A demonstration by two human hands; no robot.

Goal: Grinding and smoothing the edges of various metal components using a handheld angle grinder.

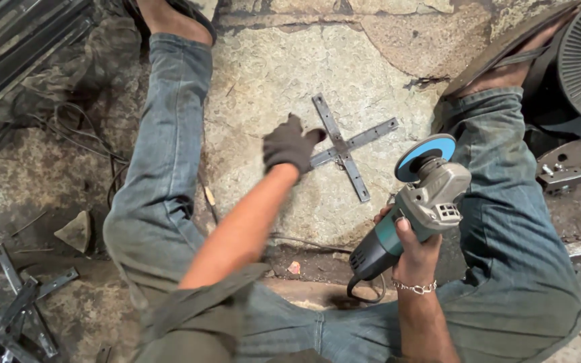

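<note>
While your gloved left hand (290, 144) is pinning metal cross (345, 144) flat on stone floor (270, 74), fingers curled, right hand (415, 252) is gripping angle grinder (415, 202) clear; grinding looking unstarted.

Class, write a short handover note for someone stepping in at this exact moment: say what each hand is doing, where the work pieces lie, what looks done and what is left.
Left hand: gloved, fingertips on one arm of the metal cross, which lies flat on the stone floor between the legs.
Right hand: bare, gripping the angle grinder, raised off the floor, blue disc clear of the cross.
Done: similar crosses piled at lower left.
Left: no grinding contact on this cross yet, as far as can be seen.
</note>
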